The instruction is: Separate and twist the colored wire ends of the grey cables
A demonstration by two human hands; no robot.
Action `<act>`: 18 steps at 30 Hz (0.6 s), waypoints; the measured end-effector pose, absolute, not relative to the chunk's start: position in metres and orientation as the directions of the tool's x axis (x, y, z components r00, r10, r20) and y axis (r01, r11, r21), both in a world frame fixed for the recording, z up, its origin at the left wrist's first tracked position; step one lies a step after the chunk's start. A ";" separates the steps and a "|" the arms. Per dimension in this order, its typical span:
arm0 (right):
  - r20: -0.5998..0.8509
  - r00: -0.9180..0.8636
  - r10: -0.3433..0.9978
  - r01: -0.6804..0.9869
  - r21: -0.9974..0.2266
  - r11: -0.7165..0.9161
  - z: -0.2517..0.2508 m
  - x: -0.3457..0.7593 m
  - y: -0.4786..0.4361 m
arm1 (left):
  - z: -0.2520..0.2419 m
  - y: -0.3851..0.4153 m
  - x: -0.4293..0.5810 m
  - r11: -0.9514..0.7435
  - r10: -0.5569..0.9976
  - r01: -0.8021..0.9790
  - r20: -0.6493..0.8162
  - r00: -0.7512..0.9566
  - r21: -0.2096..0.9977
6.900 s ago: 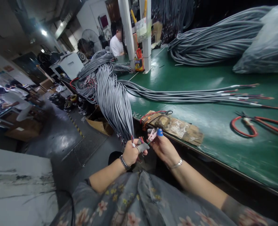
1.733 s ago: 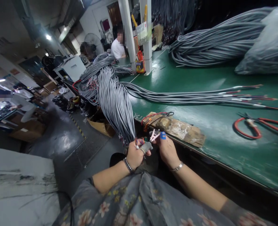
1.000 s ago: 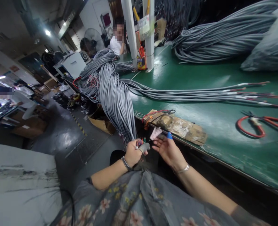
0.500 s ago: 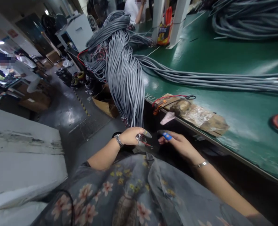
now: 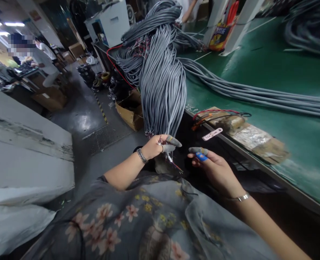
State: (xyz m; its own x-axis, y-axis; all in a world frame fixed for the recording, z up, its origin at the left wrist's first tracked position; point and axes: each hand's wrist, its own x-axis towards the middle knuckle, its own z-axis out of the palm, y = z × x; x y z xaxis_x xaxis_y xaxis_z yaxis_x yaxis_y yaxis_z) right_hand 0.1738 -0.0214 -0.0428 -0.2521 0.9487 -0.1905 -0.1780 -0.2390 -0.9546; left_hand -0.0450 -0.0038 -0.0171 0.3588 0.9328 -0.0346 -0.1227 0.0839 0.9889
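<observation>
My left hand point(image 5: 158, 146), with grey covers on its thumb and forefinger, is closed on the end of a grey cable. The cable's thin coloured wires point(image 5: 177, 167) fan out below the fingers, towards the lower right. Just to the right, apart from the wires, my right hand point(image 5: 215, 168) has its thumb and forefinger pressed together. A blue wrap point(image 5: 201, 156) covers that thumb and a grey cover the forefinger. Whether anything is between these fingertips cannot be made out. Beyond my left hand hangs a thick bundle of grey cables point(image 5: 162, 83) over the table's edge.
On the green table point(image 5: 260, 119) lies a taped cardboard piece point(image 5: 268, 144) beside red and black leads. A pink strip point(image 5: 212, 134) overhangs the edge. An open carton point(image 5: 131, 110) stands on the floor. Left is a pale cabinet point(image 5: 29, 151); people work farther back.
The view has shifted, so the bench and cables sit farther right. My left thumb and forefinger have come closer together, and the wires now show more clearly below them. My right hand remains pinched.
</observation>
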 end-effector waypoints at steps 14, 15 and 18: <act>-0.162 -0.672 0.722 0.025 -0.980 -0.197 -0.044 0.122 0.000 | 0.006 -0.007 -0.044 0.040 0.961 -0.181 0.012 0.277 0.983; -0.184 -0.681 0.708 0.080 -0.981 -0.178 -0.052 0.117 0.004 | 0.009 -0.006 -0.045 0.027 0.962 -0.165 0.019 0.274 0.986; -0.139 -0.568 0.811 0.119 -0.989 -0.087 -0.076 0.103 0.019 | 0.018 -0.006 -0.043 -0.006 0.958 -0.189 0.060 0.281 0.982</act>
State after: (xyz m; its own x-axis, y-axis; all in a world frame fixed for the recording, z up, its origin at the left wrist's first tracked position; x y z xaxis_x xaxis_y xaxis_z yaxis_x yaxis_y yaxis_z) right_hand 0.1028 0.0194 -0.0762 -0.5676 0.8114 -0.1393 0.1188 -0.0868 -0.9891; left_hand -0.0434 -0.0056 0.0180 0.2811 0.9578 0.0601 -0.1889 -0.0061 0.9820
